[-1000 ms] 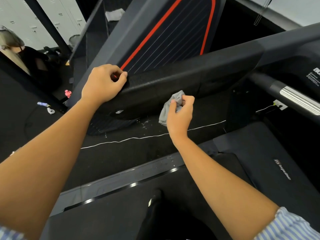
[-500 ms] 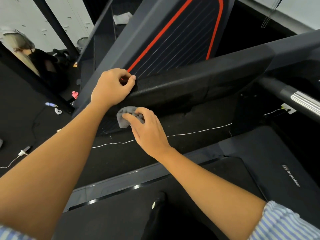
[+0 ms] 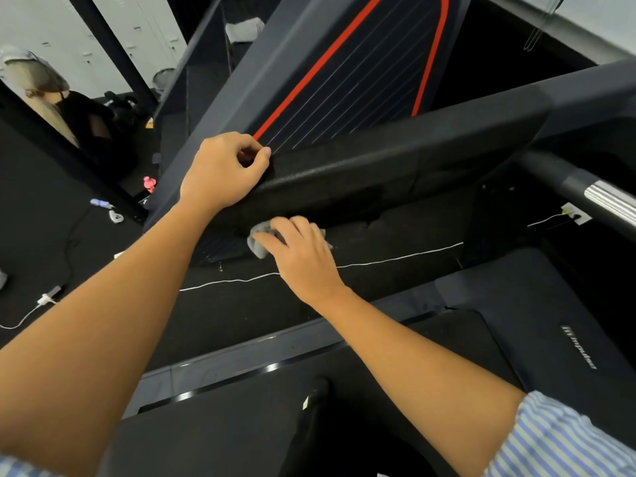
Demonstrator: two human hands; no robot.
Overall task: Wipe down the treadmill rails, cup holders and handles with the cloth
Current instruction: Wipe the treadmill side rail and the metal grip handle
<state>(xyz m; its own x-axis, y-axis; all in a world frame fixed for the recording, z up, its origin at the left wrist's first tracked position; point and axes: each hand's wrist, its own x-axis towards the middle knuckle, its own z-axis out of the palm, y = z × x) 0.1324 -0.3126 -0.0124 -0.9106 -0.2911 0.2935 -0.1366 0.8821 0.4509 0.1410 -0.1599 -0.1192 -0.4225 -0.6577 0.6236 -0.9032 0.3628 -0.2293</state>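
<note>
A thick black textured side rail [image 3: 395, 166] of the treadmill runs across the middle of the view. My left hand [image 3: 223, 170] grips its near end, fingers curled over the top edge. Just below the rail, my right hand [image 3: 299, 249] holds a small grey cloth [image 3: 258, 243] bunched under its fingers and presses it to the rail's underside. Most of the cloth is hidden by the hand.
A silver and black handle bar [image 3: 599, 197] juts in at the right. A neighbouring treadmill deck with a red stripe [image 3: 344, 63] lies beyond the rail. A white cord [image 3: 395, 258] crosses the black floor. A person [image 3: 55, 98] sits at far left.
My right hand slid the cloth leftward along the rail's lower side, from the middle toward my left hand, then shifted slightly back right. My left hand kept its grip.
</note>
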